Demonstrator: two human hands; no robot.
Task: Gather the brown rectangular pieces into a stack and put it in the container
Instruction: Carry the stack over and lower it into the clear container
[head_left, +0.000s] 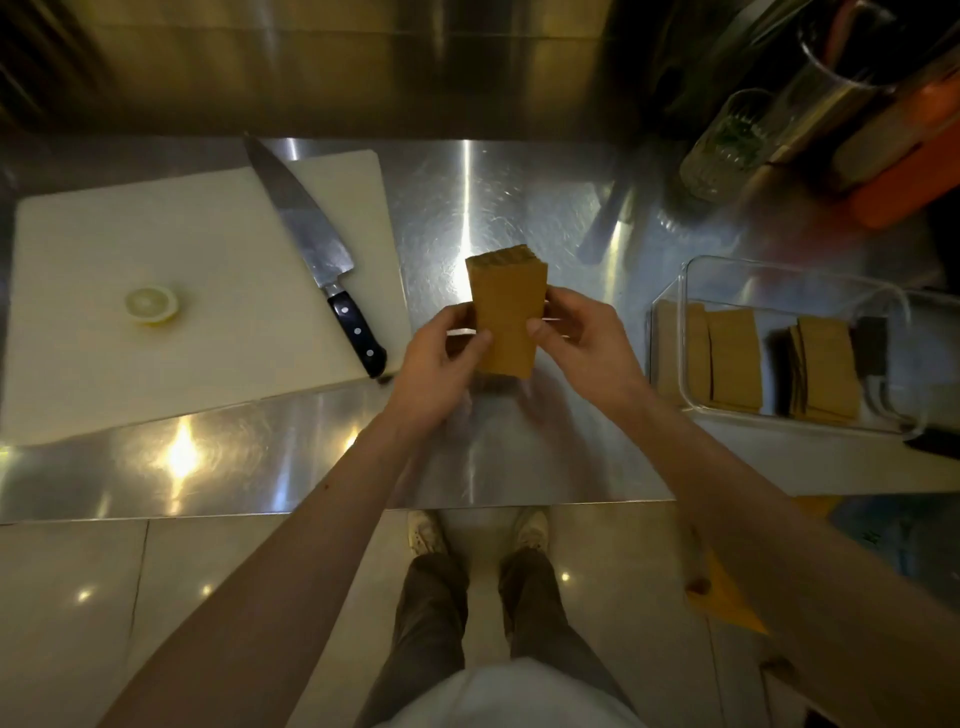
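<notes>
Stack of brown pieces (506, 317) held above the steel desk (467, 208), lifted clear of it. Left hand (441, 364) and right hand (582, 343) each closed on 1 long side, thumbs on the front face, edges squared. Clear container (670, 332) sits near, to the right, already holding 2 groups of like pieces. Step in hand: gathering looks done, transfer pending. Next move likely calls for carrying the stack right, over the rim, lowering into free space without fanning the pieces
</notes>
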